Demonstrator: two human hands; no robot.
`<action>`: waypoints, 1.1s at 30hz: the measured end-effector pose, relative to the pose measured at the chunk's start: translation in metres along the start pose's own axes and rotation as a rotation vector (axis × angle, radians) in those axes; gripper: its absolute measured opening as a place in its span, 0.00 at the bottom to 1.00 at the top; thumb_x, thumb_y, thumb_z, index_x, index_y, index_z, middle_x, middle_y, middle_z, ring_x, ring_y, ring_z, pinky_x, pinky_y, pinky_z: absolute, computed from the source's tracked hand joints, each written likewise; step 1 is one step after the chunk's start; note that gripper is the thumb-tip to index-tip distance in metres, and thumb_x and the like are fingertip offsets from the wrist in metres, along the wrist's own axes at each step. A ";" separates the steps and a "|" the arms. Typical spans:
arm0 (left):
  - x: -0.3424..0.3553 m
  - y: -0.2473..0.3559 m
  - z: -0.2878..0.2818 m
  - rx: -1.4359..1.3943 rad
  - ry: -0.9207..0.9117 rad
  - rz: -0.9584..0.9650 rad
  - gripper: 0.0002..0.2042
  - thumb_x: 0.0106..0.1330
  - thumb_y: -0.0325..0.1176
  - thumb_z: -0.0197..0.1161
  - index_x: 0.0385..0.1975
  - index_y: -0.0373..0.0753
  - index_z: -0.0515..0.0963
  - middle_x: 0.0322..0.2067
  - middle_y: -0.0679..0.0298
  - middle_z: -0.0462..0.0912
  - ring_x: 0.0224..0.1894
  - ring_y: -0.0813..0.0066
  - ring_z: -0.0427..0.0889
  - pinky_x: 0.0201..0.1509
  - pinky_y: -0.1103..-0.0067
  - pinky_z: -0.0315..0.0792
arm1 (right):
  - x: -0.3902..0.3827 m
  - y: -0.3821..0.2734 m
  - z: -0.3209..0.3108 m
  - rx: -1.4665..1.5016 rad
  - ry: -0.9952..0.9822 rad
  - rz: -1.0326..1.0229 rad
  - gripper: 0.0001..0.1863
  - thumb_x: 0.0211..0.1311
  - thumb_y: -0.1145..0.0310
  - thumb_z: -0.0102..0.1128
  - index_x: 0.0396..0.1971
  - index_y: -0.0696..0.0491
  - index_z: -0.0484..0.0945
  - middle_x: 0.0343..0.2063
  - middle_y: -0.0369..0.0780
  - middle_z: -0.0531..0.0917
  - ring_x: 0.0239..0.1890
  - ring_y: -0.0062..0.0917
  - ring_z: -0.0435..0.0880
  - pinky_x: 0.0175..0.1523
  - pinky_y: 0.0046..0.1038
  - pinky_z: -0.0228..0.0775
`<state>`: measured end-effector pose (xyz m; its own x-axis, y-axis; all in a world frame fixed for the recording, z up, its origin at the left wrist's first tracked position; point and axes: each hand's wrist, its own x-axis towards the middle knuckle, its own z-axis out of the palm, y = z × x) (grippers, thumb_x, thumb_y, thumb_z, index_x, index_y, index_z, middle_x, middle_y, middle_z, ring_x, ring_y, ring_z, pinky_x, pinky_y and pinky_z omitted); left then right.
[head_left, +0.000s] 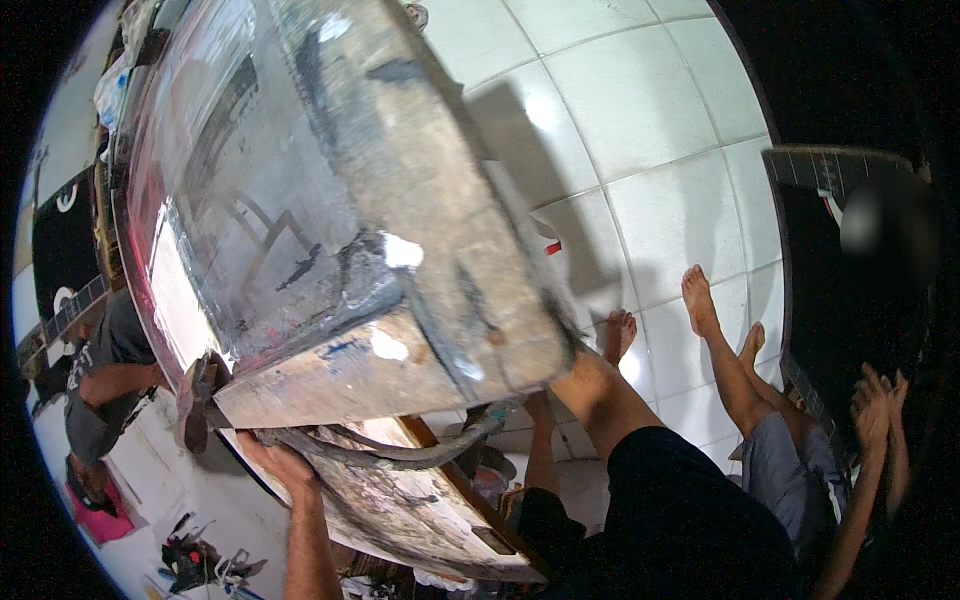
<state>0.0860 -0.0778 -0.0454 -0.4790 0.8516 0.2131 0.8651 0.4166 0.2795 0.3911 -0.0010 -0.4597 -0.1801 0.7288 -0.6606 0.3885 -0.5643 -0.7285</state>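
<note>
A large worn frame with a translucent panel (290,190) fills the left and middle of the view, tilted. It looks like a printing screen, with a stained tan border (440,180) and grey and pink smears. My left hand (278,462) is closed at its lower left corner, with the fingers partly hidden behind the edge. A brown, worn piece (200,402) sits beside that corner. Below the frame's lower edge curves a grey cord-like strip (390,455). An arm in a dark sleeve, seemingly my right, reaches behind the frame's lower right corner, which hides the hand.
Under the frame lies a light, stained board (400,500) with a wooden edge. A person in dark top and grey shorts (785,470) stands barefoot on white floor tiles (620,90) at right. Another person (110,370) is at far left, near jumbled tools (195,560).
</note>
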 end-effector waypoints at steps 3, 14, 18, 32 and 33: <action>-0.004 -0.012 -0.005 0.012 -0.078 -0.012 0.37 0.77 0.52 0.41 0.77 0.30 0.50 0.76 0.46 0.51 0.78 0.51 0.50 0.81 0.60 0.41 | 0.004 -0.016 -0.015 -0.068 0.050 0.079 0.36 0.61 0.67 0.67 0.70 0.47 0.65 0.59 0.58 0.72 0.53 0.55 0.83 0.55 0.47 0.80; -0.007 0.011 -0.008 -0.355 -0.048 -0.148 0.39 0.79 0.58 0.48 0.79 0.38 0.47 0.74 0.54 0.54 0.74 0.57 0.59 0.76 0.59 0.56 | 0.068 -0.048 -0.041 -0.473 -0.004 -0.318 0.31 0.67 0.66 0.65 0.69 0.40 0.66 0.67 0.55 0.64 0.54 0.54 0.83 0.56 0.46 0.81; -0.008 0.028 -0.010 -0.235 -0.057 -0.192 0.38 0.80 0.57 0.46 0.79 0.37 0.48 0.74 0.52 0.53 0.75 0.56 0.57 0.79 0.59 0.51 | 0.083 -0.052 -0.044 -0.488 0.008 -0.314 0.30 0.66 0.65 0.65 0.66 0.41 0.67 0.63 0.55 0.66 0.52 0.52 0.82 0.55 0.45 0.80; -0.003 0.017 -0.009 0.208 -0.154 -0.215 0.33 0.84 0.49 0.41 0.78 0.32 0.47 0.79 0.49 0.45 0.81 0.53 0.43 0.82 0.61 0.39 | -0.030 -0.048 0.002 -0.292 -0.044 -0.312 0.24 0.63 0.64 0.67 0.57 0.46 0.71 0.51 0.52 0.72 0.45 0.47 0.82 0.50 0.44 0.79; -0.003 0.019 -0.008 0.200 -0.138 -0.246 0.33 0.84 0.50 0.42 0.78 0.33 0.47 0.79 0.49 0.44 0.81 0.53 0.43 0.82 0.62 0.39 | -0.030 -0.049 0.003 -0.283 -0.042 -0.310 0.23 0.63 0.64 0.67 0.56 0.46 0.71 0.50 0.52 0.72 0.45 0.47 0.82 0.50 0.44 0.79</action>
<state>0.1027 -0.0748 -0.0327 -0.6639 0.7472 0.0299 0.7449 0.6572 0.1148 0.3751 0.0039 -0.4052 -0.3618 0.8279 -0.4286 0.5417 -0.1875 -0.8194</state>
